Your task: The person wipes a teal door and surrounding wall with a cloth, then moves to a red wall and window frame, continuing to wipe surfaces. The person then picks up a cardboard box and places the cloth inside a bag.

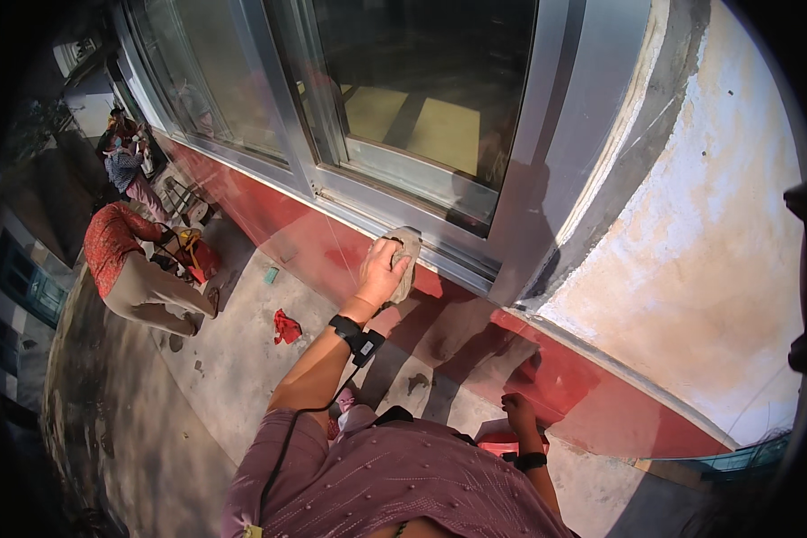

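My left hand (pixel 380 270) is pressed on a folded grey-brown cloth (pixel 405 259). The cloth lies over the outer edge of a metal sliding-window frame (pixel 454 265), and part of it hangs down the red-painted wall base (pixel 296 228). Behind the frame is a glass pane (pixel 430 81) with bright reflections. My right hand (pixel 519 411) hangs low near the red wall base, its fingers curled in shadow. Nothing shows in it, but its palm is hidden. Close below that hand a red plastic container (pixel 504 440) is partly covered by my arm and blouse.
A red cloth (pixel 286 327) and a small green block (pixel 271 275) lie on the concrete floor (pixel 242 376). At left a person (pixel 118 249) bends over a red bucket-like container (pixel 203 259). Other people (pixel 126 158) are farther along the wall. Peeling plaster (pixel 699 255) borders the window.
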### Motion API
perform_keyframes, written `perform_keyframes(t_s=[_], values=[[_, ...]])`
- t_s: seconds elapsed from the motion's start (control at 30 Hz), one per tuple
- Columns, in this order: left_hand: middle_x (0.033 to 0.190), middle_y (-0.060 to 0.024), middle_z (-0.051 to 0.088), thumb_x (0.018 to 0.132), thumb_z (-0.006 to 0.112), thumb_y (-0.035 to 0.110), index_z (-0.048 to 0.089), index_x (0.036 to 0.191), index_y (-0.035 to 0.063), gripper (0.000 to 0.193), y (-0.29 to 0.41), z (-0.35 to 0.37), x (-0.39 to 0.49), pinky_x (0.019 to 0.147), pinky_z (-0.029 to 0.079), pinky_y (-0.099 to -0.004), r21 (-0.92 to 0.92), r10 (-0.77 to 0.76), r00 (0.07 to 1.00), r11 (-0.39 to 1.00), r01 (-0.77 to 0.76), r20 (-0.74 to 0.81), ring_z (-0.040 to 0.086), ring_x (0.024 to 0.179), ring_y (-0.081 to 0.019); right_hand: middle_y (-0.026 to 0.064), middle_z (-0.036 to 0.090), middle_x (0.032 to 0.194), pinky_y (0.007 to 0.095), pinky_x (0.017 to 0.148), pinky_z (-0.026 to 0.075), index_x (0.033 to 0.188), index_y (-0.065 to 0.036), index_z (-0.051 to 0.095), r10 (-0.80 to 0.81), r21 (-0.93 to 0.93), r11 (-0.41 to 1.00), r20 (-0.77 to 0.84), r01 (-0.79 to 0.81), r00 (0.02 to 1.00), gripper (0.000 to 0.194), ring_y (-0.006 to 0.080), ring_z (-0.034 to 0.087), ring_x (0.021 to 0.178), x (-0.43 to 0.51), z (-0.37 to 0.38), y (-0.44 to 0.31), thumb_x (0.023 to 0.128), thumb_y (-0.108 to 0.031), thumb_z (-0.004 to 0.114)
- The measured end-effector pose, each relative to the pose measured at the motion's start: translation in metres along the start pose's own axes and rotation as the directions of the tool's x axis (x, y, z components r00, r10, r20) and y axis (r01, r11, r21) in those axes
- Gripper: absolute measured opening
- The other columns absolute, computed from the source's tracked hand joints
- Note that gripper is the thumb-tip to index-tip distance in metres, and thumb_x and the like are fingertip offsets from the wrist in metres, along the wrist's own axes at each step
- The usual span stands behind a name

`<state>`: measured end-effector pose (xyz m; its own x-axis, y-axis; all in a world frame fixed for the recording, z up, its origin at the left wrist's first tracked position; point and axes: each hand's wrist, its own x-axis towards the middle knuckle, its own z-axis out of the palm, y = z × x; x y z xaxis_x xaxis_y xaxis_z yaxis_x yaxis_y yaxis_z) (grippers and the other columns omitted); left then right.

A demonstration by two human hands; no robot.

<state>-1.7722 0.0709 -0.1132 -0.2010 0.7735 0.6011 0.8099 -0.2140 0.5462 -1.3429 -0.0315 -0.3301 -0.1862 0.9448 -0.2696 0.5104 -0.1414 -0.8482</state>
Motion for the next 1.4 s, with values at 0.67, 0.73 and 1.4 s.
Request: perform_keyframes(t_s=[0.67, 0.73, 1.4], values=[[0.097, -0.015, 0.057, 0.074, 0.073, 0.005, 0.056, 0.093, 0.0038, 0.025, -0.2, -0.104, 0.106, 0.083, 0.046, -0.0418, -0.189, -0.053, 0.954, 0.982, -0.004, -0.294, 0.055, 0.095, -0.0364, 0.0139, 0.071, 0.094, 0.0323, 0.077, 0.054, 0.104, -0.001, 0.067, 0.178, 0.037, 0.984, -0.077, -0.175, 0.981, 0.022, 0.0216, 0.071, 0.083, 0.011, 0.193, -0.127, 0.088, -0.012, 0.057], [0.093, -0.0139, 0.056, 0.077, 0.07, 0.001, 0.056, 0.092, 0.0026, 0.021, -0.177, -0.131, 0.14, 0.079, 0.046, -0.0356, -0.227, 0.066, 0.93, 0.961, -0.157, -0.363, 0.057, 0.089, -0.0322, 0.0148, 0.071, 0.095, 0.0324, 0.077, 0.054, 0.104, -0.002, 0.068, 0.249, 0.007, 0.969, -0.03, -0.249, 0.968, 0.023, 0.0221, 0.07, 0.083, 0.013, 0.212, -0.132, 0.087, -0.013, 0.057], [0.093, -0.0058, 0.06, 0.094, 0.059, 0.011, 0.053, 0.108, 0.0029, 0.018, -0.295, -0.127, 0.105, 0.078, 0.049, -0.0299, -0.834, -0.593, 0.805, 0.455, 0.313, -0.022, 0.057, 0.086, -0.0156, 0.0145, 0.071, 0.097, 0.0383, 0.081, 0.053, 0.103, -0.01, 0.07, 0.227, -0.178, 0.952, -0.14, -0.25, 0.964, 0.021, 0.0294, 0.069, 0.091, 0.007, 0.188, -0.125, 0.087, -0.02, 0.061]])
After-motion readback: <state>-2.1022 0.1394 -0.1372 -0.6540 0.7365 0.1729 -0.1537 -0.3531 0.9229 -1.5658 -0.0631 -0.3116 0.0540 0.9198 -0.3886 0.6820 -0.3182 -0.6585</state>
